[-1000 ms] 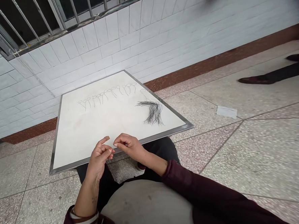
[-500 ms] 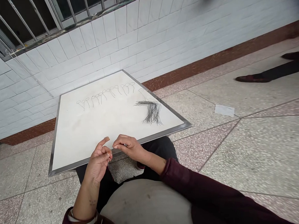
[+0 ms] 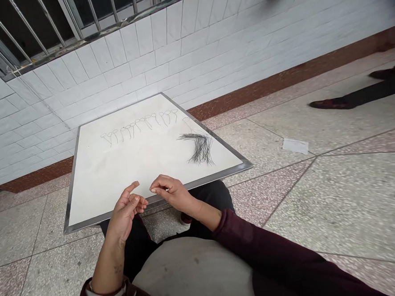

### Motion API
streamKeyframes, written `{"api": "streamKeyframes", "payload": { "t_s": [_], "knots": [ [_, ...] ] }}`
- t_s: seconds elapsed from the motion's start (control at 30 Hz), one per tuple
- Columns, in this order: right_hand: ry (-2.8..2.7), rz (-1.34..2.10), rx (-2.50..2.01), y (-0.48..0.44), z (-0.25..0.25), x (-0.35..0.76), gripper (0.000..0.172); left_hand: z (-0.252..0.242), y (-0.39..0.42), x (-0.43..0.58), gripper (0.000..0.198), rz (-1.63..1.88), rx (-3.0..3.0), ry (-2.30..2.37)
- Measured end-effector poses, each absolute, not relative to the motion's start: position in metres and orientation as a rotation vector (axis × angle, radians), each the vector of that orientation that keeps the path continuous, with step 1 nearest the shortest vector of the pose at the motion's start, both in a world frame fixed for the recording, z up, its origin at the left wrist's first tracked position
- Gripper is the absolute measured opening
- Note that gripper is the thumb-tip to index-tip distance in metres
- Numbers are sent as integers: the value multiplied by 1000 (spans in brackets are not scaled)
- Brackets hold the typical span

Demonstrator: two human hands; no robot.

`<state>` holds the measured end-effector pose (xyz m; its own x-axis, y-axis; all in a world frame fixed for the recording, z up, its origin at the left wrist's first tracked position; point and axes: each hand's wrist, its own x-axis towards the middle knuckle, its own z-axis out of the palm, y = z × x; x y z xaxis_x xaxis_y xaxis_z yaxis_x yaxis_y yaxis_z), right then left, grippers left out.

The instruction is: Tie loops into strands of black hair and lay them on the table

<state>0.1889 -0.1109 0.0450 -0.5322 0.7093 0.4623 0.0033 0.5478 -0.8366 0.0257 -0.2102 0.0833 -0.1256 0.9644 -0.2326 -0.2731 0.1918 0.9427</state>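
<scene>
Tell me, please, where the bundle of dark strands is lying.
In the head view, the bundle lies on the white board near its right edge, just below the row of loops.

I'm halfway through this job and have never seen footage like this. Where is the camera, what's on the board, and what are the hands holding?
There is no machine here: a person works with two bare hands. The single picture comes from a camera worn on that person's head, looking forward and down, so the arms enter from the bottom edge. The left hand and the right hand meet over the near rim of a white board with a metal edge. Their fingertips pinch a thin strand, so fine that it barely shows. On the board lie a loose bundle of dark strands at the right and a row of small loops along the far side. The shoe at the right edge is someone else's.
</scene>
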Motion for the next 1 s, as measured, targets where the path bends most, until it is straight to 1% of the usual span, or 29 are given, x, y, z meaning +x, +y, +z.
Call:
{"api": "streamKeyframes", "payload": {
  "t_s": [0.13, 0.27, 0.5, 0.63, 0.8, 0.87, 1.0],
  "knots": [
    [-1989, 1024, -574, -116, 43, 186, 14, 83, -203, 28, 64, 1239, 825, 1252],
    [-1981, 1002, -629, -118, 38, 184, 8, 79, -200, 30, 64, 1306, 769, 1268],
    [-1901, 945, -699, -120, 36, 182, 3, 78, -202, 34, 63, 1350, 829, 1343],
    [-1920, 919, -688, -123, 36, 181, 8, 74, -199, 40, 63, 1375, 919, 1452],
    [-2003, 884, -620, -125, 36, 181, 11, 70, -196, 46, 58, 1351, 1014, 1563],
    [-2016, 905, -606, -126, 36, 181, 11, 68, -196, 47, 54, 1382, 1056, 1590],
    [-1988, 981, -595, -126, 36, 180, 19, 67, -197, 48, 51, 1471, 1117, 1595]
  ]
}}
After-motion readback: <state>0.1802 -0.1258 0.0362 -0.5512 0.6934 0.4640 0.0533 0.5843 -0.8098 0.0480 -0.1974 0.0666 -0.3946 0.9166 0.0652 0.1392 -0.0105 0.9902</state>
